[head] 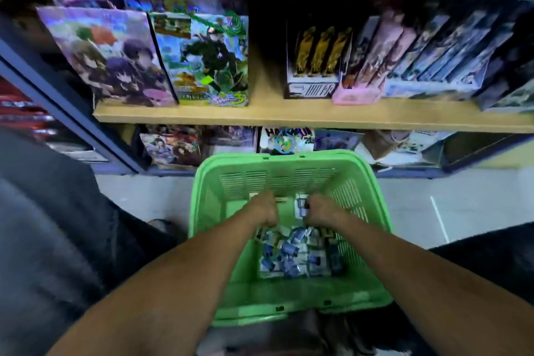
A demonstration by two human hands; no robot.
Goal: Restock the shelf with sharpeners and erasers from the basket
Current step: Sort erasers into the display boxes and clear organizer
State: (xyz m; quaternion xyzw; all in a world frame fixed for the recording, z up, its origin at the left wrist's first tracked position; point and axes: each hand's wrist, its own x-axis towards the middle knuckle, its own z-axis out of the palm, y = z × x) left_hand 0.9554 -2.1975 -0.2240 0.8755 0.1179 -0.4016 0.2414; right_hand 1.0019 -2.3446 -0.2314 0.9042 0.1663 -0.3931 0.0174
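both forearms are reaching into the green basket (372, 243). the left hand (264, 209) is curling, contents unclear; the right hand (319, 211) is pinching a packet (302, 206) at twelve o'clock. the packets (297, 257) look light, slippery; best pinching edges.

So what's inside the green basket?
The basket holds a loose pile of small blue-and-white packets. Both hands are in it: the left hand and the right hand, which grips one packet. The hands cover whatever lies under them; the print is too blurred to read.

Tan wooden shelf (265, 113) — illustrated books (202, 58), boxed card packs (315, 66) standing on it
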